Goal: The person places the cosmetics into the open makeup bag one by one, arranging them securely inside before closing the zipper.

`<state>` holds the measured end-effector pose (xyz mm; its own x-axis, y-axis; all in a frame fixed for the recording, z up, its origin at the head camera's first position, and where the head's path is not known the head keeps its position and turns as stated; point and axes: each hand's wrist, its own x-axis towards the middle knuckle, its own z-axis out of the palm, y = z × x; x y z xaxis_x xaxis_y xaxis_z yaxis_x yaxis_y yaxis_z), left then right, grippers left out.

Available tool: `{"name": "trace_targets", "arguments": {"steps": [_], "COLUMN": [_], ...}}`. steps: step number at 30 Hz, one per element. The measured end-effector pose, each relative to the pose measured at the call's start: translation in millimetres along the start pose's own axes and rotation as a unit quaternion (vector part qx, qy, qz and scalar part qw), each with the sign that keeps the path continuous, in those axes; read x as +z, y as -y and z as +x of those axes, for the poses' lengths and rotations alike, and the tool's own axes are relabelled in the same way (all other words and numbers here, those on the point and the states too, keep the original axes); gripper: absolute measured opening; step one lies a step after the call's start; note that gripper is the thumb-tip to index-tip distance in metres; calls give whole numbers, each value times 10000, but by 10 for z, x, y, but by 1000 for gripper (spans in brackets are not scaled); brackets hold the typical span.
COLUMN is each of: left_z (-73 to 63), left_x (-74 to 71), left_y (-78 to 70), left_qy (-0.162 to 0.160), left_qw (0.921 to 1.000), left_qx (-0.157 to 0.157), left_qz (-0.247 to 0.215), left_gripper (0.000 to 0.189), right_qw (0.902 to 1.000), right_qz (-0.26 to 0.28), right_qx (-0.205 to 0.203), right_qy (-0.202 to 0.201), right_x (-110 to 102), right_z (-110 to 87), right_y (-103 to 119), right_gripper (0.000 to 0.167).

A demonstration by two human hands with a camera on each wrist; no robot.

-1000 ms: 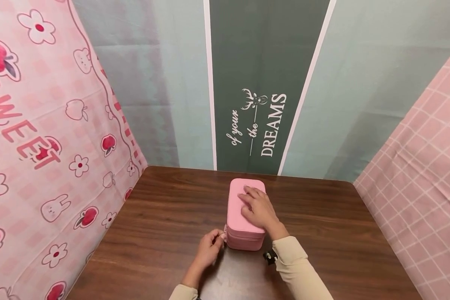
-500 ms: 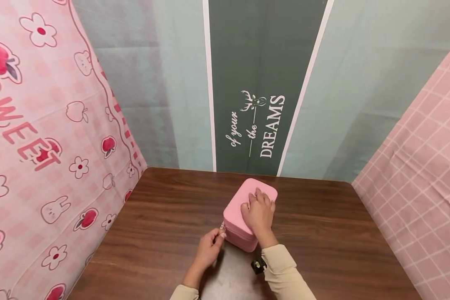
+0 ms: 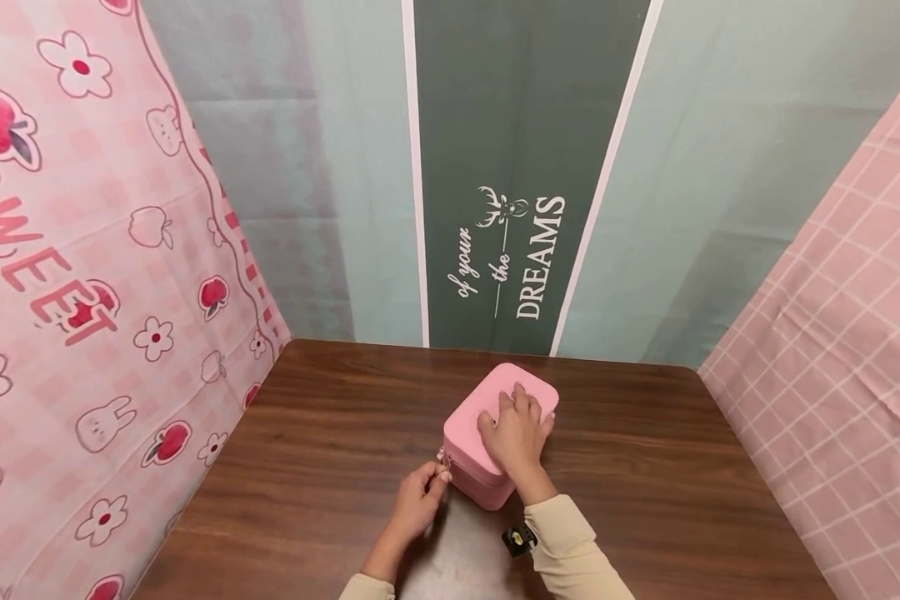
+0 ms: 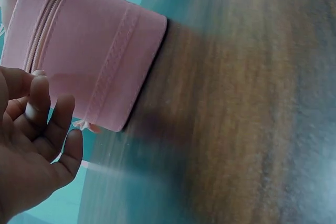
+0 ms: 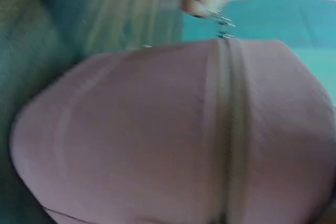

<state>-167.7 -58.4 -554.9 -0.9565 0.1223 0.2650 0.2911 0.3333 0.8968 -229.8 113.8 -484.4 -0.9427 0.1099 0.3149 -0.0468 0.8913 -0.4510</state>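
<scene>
A pink zip-up case [image 3: 471, 417] stands on the wooden table, turned at an angle with its far end to the right. My right hand [image 3: 520, 433] rests on its lid, fingers spread. At the case's near left corner, my left hand [image 3: 418, 497] pinches the zipper pull [image 3: 444, 461] between thumb and forefinger. The zipper [image 4: 47, 22] runs round the case below the lid and is closed along the side shown in the left wrist view. Metal links [image 5: 224, 24] reach from the zipper toward the left fingers in the right wrist view. A small pink bow [image 4: 85, 125] shows beyond the case's lower corner.
The brown table [image 3: 330, 417] extends on both sides of the case. A green printed cloth [image 3: 487, 125] hangs behind it, with pink cloths [image 3: 855, 333] at the sides. A small black device [image 3: 519, 540] sits at the right wrist.
The case has turned clockwise, its far end swinging right, with my right hand turning along on the lid. My left hand has stayed at the near left corner, pinching the pull.
</scene>
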Motion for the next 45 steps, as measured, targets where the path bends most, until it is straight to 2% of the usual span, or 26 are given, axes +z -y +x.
{"name": "trace_targets", "arguments": {"steps": [2,4,8,12,15,17,19,21,23,26,30,34,37,40,45], "left_z": [-13,-19,1,20,19,15,8,-2,-10,-19,-16,29,74,79,35], "left_x": [-6,-7,15,31,30,33,35,37,39,42,36,10,-17,-33,0], "left_y": [4,3,0,-13,-22,-17,-8,3,18,53,74,32,-11,-36,-40], "left_qy": [-34,-127,-308,-409,-424,-404,-358,-308,-286,-298,-266,-286,-341,-320,-148], "left_qw": [10000,9999,9995,9989,9986,9986,9988,9990,9990,9989,9991,9994,9991,9986,9993], "left_qx": [-17,-53,-93,-195,-284,-296,-280,-287,-290,-295,-258,-168,-253,-369,-263], "left_qz": [-55,-58,-64,-122,-138,-161,-168,-174,-205,-212,-190,-113,41,198,209], "left_gripper": [12,12,13,13,13,13,14,14,15,14,14,12,11,12,12], "right_qw": [9993,9976,9915,9891,9867,9757,9596,9465,9409,9428,9540,9699,9803,9870,9952], "right_qz": [-141,-433,-1203,-1375,-973,-660,-325,-129,22,90,53,-30,-112,-227,-451], "right_qx": [-59,-155,-286,-464,-1258,-2034,-2720,-3138,-3302,-3265,-2963,-2421,-1964,-1590,-818], "right_qy": [338,511,398,254,327,479,643,736,755,675,456,247,180,64,-281], "right_x": [-63,-119,-150,-104,-80,-82,-104,-121,-129,-106,-68,-45,-19,27,71], "right_z": [5,15,30,26,64,109,153,185,201,204,184,144,106,63,6], "right_y": [1,-5,-42,-141,-289,-405,-508,-585,-624,-634,-582,-487,-402,-330,-201], "right_gripper": [64,74,81,81,74,67,61,57,55,54,53,54,55,56,58]}}
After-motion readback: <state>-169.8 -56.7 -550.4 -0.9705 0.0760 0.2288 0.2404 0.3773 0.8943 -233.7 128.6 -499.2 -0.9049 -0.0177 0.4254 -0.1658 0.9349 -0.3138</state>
